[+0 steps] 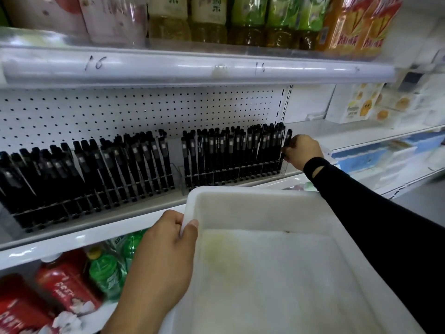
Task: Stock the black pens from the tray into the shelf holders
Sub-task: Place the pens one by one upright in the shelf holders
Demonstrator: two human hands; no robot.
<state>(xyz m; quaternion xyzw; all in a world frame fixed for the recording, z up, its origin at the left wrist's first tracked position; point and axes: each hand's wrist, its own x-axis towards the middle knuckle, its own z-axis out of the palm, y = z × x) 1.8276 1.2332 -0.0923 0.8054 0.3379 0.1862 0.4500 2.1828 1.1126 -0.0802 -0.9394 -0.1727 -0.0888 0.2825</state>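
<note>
1. White plastic rectangular tray [252, 208] sits near the camera, right of centre, below the pen shelf; its pale, yellow-stained floor shows.
2. The left hand [166, 256] grips the tray's left rim, thumb over the edge.
3. The right hand [304, 151], in a black sleeve, pinches one slim black pen [288, 138] at the far right end of the right clear plastic holder [284, 168].
4. Rows of black pens [144, 160] stand tilted in that holder and in a second clear holder [175, 170] to its left, both on the white metal shelf [125, 213] before a perforated white back panel [144, 109].
5. Green drink bottles [106, 273] and red drink bottles [62, 285] lie on the lower shelf, near left.
</note>
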